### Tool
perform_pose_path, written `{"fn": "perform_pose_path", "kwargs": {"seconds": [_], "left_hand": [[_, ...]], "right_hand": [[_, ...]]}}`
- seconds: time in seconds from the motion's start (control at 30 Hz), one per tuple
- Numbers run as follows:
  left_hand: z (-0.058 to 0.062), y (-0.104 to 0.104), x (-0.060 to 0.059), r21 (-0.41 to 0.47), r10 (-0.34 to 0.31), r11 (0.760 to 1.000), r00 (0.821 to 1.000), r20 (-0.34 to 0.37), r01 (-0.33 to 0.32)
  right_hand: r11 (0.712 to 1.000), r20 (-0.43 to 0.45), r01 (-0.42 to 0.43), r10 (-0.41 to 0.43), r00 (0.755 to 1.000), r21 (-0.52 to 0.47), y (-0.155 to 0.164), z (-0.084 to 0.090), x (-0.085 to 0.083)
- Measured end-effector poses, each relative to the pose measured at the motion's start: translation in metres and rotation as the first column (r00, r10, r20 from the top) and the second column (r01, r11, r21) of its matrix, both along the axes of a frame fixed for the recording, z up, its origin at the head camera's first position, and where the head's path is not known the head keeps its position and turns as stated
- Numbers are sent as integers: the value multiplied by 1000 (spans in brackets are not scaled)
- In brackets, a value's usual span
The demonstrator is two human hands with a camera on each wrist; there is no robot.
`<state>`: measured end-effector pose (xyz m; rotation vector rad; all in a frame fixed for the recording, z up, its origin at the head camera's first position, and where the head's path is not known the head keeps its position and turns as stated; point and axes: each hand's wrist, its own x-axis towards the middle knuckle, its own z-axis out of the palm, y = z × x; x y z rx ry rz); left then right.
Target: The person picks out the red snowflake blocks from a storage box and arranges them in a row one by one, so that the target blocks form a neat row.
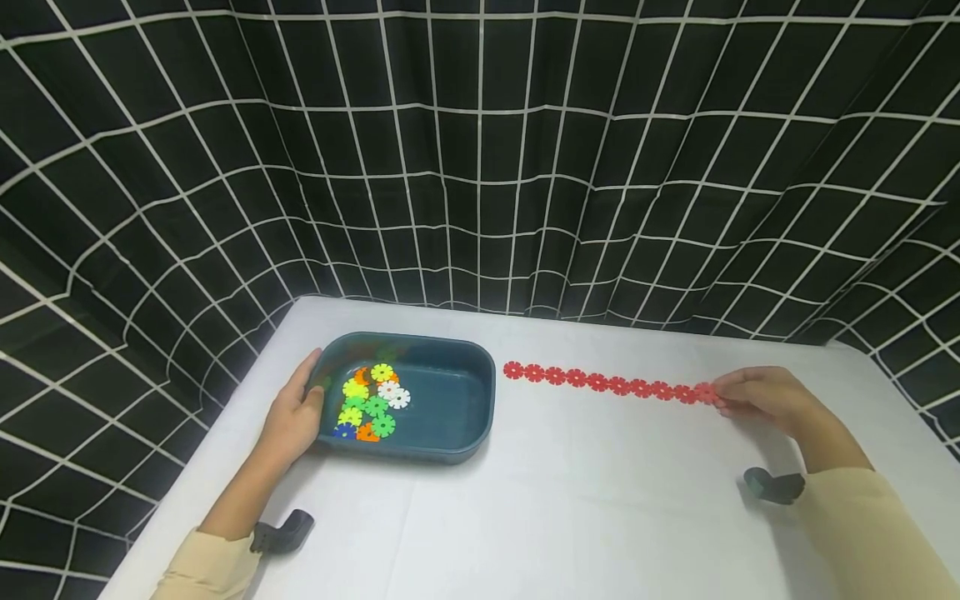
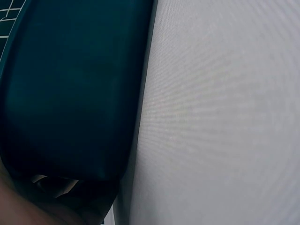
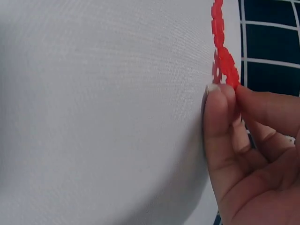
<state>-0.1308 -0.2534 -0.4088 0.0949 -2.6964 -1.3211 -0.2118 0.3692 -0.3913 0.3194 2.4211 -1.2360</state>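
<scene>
A dark teal tray (image 1: 457, 400) sits on the white table and holds several coloured flower-shaped discs (image 1: 371, 402). My left hand (image 1: 295, 417) grips the tray's left rim, fingers curled over the edge; the left wrist view shows only the tray wall (image 2: 70, 93) close up. A chain of red discs (image 1: 600, 382) lies in a row to the right of the tray. My right hand (image 1: 753, 398) pinches the chain's right end, and in the right wrist view its fingertips (image 3: 220, 98) close on the red chain (image 3: 224, 51).
The white table (image 1: 585, 500) is bordered by a black curtain with a white grid (image 1: 480, 167) at the back and both sides. Dark wrist-camera mounts (image 1: 772, 485) show near both sleeves.
</scene>
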Motion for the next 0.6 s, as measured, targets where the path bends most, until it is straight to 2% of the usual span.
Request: {"fn": "perform_pose_path", "kwargs": {"seconds": [0.1,0.3,0.6], "left_hand": [[0,0,0,5,-6,1000,1000,-4,6],[0,1,-1,22,-13,1000,1000,-7,13],[-2,1,0,19,-1,1000,1000,2,0]], "right_hand": [[1000,1,14,-14,1000,22,-3,3,0],[986,-16,-19,22,1000,167,-2,7,1],[973,-30,-4,11,999,231,-7,8,0]]}}
